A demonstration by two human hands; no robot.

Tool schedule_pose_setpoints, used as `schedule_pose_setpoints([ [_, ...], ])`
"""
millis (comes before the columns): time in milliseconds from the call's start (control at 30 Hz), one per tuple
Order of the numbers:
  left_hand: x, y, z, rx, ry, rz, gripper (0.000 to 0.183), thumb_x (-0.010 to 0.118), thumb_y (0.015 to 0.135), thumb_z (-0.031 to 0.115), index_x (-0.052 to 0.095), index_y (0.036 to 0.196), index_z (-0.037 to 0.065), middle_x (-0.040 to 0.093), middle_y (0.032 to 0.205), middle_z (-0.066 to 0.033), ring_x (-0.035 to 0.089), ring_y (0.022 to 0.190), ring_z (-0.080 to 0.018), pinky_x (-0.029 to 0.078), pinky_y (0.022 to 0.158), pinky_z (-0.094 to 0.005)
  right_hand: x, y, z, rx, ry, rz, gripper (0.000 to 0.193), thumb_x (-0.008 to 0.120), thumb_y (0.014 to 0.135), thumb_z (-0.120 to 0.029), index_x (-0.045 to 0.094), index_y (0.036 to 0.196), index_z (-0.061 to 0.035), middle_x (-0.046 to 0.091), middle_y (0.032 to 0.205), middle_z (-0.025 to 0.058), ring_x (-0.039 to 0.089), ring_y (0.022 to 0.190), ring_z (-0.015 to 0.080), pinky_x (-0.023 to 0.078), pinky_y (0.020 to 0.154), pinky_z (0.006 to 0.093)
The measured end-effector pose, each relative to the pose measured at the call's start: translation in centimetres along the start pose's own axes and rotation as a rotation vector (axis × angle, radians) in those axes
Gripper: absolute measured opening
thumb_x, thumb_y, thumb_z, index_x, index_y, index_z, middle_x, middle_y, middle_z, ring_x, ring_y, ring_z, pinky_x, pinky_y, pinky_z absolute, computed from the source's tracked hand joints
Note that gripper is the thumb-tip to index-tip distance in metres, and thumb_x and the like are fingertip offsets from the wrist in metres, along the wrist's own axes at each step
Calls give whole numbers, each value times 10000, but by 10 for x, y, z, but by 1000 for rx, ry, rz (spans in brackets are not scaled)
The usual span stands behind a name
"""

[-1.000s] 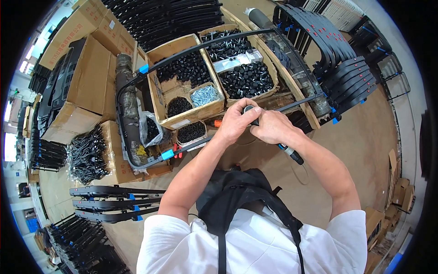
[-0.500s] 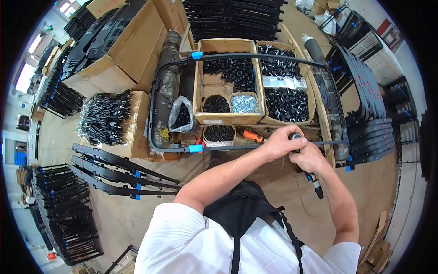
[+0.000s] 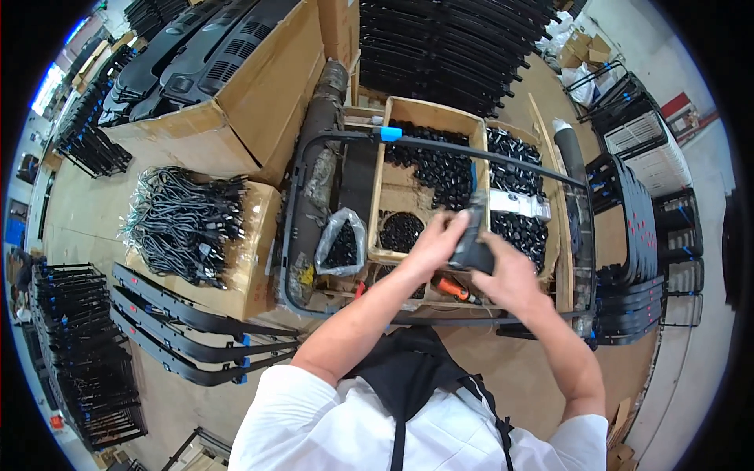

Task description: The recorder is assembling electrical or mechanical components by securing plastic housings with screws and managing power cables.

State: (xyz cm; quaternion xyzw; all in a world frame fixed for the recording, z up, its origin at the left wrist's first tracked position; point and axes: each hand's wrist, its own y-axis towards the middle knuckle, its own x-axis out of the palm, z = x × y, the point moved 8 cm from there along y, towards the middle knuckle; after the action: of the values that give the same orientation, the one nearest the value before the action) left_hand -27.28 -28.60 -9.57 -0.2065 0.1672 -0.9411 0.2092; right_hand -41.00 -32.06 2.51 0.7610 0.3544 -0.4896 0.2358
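Both my hands meet over the wooden parts bin, at its near right corner. A dark power screwdriver (image 3: 473,250), blurred by motion, lies between them and points away from me. My right hand (image 3: 510,275) is closed round its thick near end. Against the tool's left side are the curled fingers of my left hand (image 3: 436,245); what they pinch is hidden. Under the hands runs a black rectangular frame (image 3: 503,159) with a blue clip (image 3: 390,134) on its far bar. The wooden bin (image 3: 378,196) holds black caps (image 3: 440,177). An orange-handled tool (image 3: 455,289) lies just in front.
Left of the bin stands a plastic bag (image 3: 342,243) of black parts. Black cables (image 3: 188,224) are heaped on a carton farther left, near curved black frames (image 3: 173,330). A large cardboard box (image 3: 259,86) rises behind. More black frames (image 3: 636,228) are stacked at right.
My hands and the screwdriver have moved forward and left, from the frame's near bar to over the bin. Its dark tip, earlier pointing down toward me, now points away. The head view has shifted.
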Motion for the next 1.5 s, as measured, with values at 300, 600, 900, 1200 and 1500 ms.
schedule_pose_setpoints([
  [300,-178,75,-1,33,512,428,632,655,979,584,738,1086,-34,755,1043,-264,724,1035,-424,536,917,-480,172,143,-44,-200,-123,-180,798,834,817,-258,423,1449,0,701,1059,272,741,922,448,617,755,520],
  [600,-218,109,-14,86,536,502,635,633,1001,594,728,1048,-32,750,1030,-251,709,998,-403,518,886,-460,212,185,-41,-158,-133,-301,780,806,810,-281,422,1427,1,706,1055,300,728,909,482,601,800,553],
  [900,-220,117,-13,76,593,543,674,626,997,588,691,1121,-71,729,1106,-297,693,1071,-448,511,933,-481,218,189,-30,-199,-83,-252,798,829,823,-317,428,1423,24,722,1019,290,745,848,461,613,743,546],
  [1200,-207,118,8,7,686,505,632,600,1014,552,616,1139,-68,704,1154,-324,673,1121,-500,515,964,-543,221,198,-13,-115,52,-271,952,824,813,-391,350,1543,-7,730,1029,329,728,942,490,583,846,557],
  [1500,-204,127,11,-35,806,518,664,584,1015,569,565,1245,-54,674,1250,-331,661,1158,-508,513,998,-557,217,205,-11,-80,106,-300,965,793,839,-398,311,1599,-50,735,1021,336,714,954,525,576,884,577],
])
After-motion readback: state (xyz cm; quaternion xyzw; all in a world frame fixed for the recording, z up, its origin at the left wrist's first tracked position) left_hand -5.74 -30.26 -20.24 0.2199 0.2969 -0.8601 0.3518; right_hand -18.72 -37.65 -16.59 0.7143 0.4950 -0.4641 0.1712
